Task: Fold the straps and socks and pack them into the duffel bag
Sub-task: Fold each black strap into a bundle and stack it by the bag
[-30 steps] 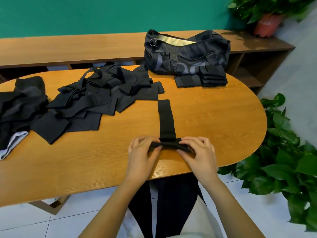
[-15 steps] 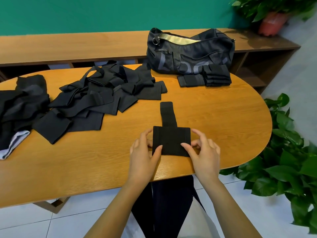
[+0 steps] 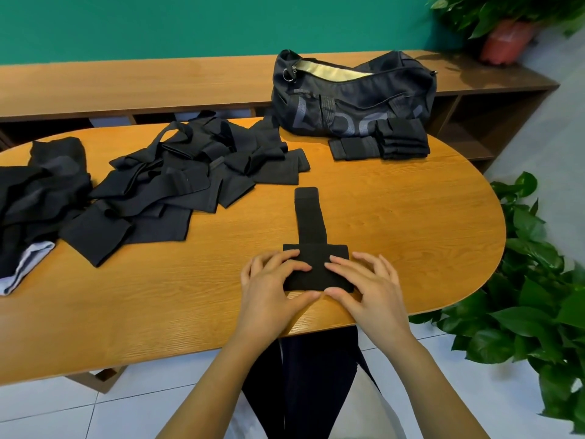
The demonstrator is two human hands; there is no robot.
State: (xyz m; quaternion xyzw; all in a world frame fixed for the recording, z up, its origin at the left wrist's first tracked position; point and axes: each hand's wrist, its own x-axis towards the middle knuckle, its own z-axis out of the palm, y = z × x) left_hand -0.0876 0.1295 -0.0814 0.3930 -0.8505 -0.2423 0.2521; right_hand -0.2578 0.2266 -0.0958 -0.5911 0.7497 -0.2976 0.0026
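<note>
Your left hand (image 3: 272, 286) and right hand (image 3: 375, 288) press loosely spread fingers (image 3: 294, 265) on the folded black elastic strap (image 3: 308, 217), just inside the oval wooden tabletop's (image 3: 411, 217) near edge. Bare wood lies right; the dark duffel bag (image 3: 354, 103) sits far.

Strap (image 3: 308, 217): near folded part partly covered by fingers of left grip (image 3: 269, 289) and right grip (image 3: 370, 289); layer count cannot tell. Dark cloth heap (image 3: 31, 191) and desk (image 3: 411, 217) cut by left edge. Duffel bag (image 3: 354, 99): inside mostly hidden, lettering part-covered by folded stack (image 3: 402, 137). Potted plant (image 3: 503, 39) cut by top edge.
</note>
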